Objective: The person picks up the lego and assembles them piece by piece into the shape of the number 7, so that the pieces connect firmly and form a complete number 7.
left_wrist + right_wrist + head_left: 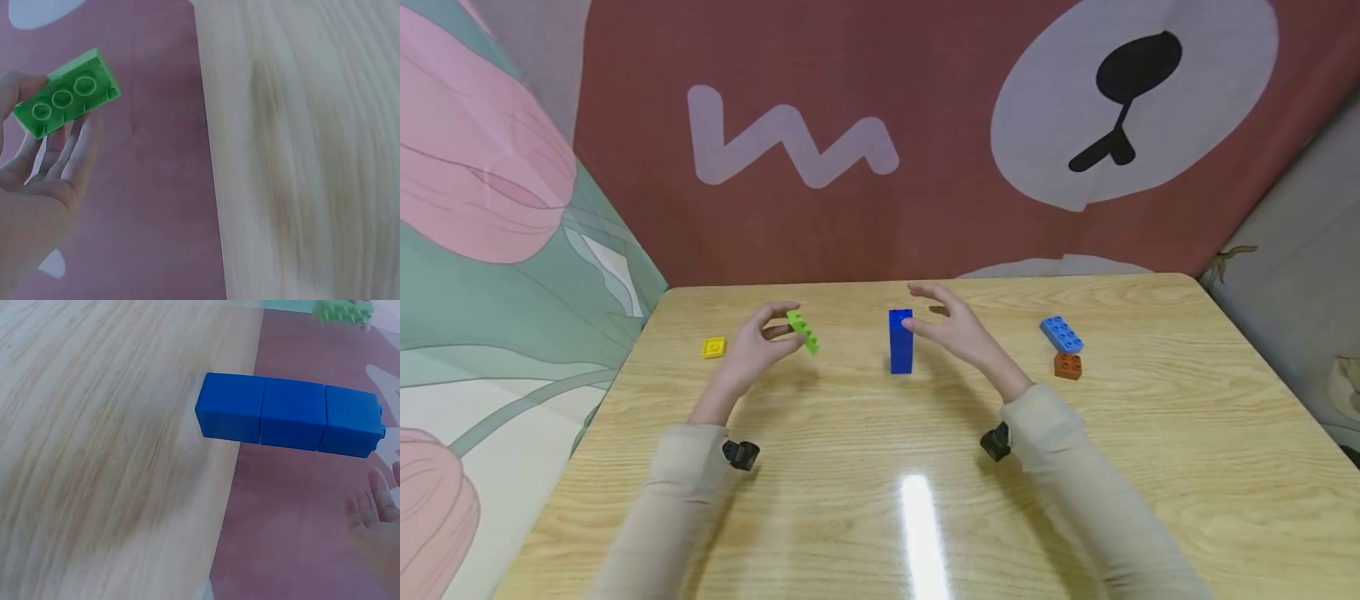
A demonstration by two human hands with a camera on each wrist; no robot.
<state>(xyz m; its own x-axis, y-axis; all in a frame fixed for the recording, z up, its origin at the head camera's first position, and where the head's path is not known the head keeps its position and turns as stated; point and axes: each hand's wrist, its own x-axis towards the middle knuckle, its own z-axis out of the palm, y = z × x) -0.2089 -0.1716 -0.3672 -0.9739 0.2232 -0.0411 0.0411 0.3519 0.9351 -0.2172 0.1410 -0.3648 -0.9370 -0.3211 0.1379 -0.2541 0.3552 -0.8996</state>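
My left hand (752, 348) pinches a lime-green building brick (803, 332) between thumb and fingers, above the table. Its hollow underside with three round tubes faces the left wrist camera, where the green brick (65, 95) is tilted. A tower of three dark blue bricks (901, 346) stands upright on the table between the hands, studs on top. Beside the tower's top is my right hand (958, 333), thumb and fingers spread with nothing between them. In the right wrist view, the fingers of that hand (381, 528) are apart from the studded end of the blue tower (290, 414).
A small yellow brick (714, 347) lies at the left of the wooden table (850, 500). On the right, a lighter blue brick (1062, 333) lies right by a brown brick (1067, 366). A printed cloth (820, 233) hangs behind the table's far edge.
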